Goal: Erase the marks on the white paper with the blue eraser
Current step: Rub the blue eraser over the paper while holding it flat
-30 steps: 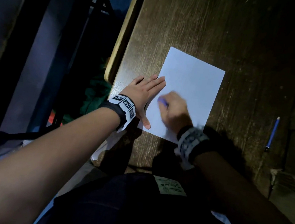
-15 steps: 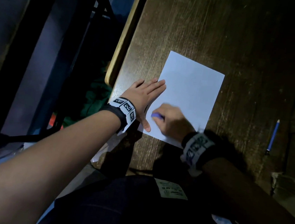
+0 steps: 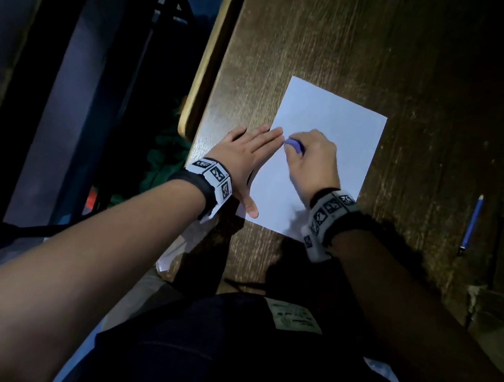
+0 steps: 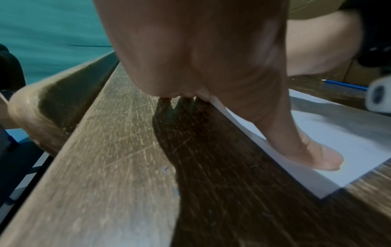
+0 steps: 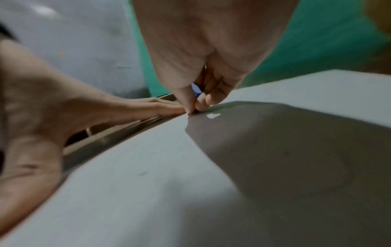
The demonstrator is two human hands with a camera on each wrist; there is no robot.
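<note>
A white paper (image 3: pixel 340 122) lies on the dark wooden desk (image 3: pixel 417 52). My right hand (image 3: pixel 309 159) pinches the blue eraser (image 3: pixel 295 145) and presses it on the sheet near its left edge. In the right wrist view the eraser (image 5: pixel 195 91) shows as a blue sliver between thumb and fingers, touching the paper (image 5: pixel 148 183). My left hand (image 3: pixel 245 155) lies flat with straight fingers on the desk and the paper's left edge, its thumb (image 4: pixel 313 155) pressing the near corner of the paper (image 4: pixel 349 142). No marks are plain on the sheet.
A blue pencil (image 3: pixel 471 225) lies on the desk to the right of the paper, also seen as the pencil (image 4: pixel 344 84) behind the sheet. The desk's rounded left edge (image 3: pixel 209 60) drops to a dark frame. My dark-clad lap is below.
My right hand with the eraser slid away from me along the paper's left side, now level with my left fingertips. The left hand stayed flat in place.
</note>
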